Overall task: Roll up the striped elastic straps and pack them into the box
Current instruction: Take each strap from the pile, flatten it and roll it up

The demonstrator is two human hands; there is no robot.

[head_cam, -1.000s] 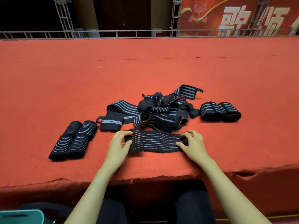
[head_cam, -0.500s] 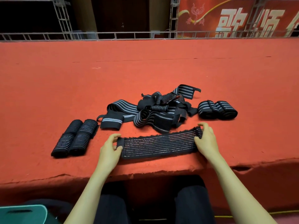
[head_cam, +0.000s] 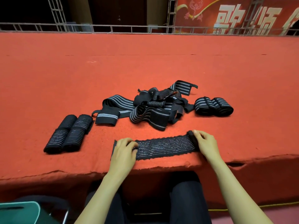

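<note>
Strap (head_cam: 163, 148) lies flat along the desk's (head_cam: 145, 65) near edge. Left grip (head_cam: 124, 151) presses its left end with flat fingers; right grip (head_cam: 205, 143) pinches the started roll. Roll tight, with edges aligned and the strap taut.

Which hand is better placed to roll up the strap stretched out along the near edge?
Right. The right hand grips the curled end of the strap; the left hand only presses its other end flat.

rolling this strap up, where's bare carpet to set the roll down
Bare carpet lies right of the right hand, before the right rolls; also between the left rolls and left hand. Crowded: the loose strap pile behind the flat strap.
</note>
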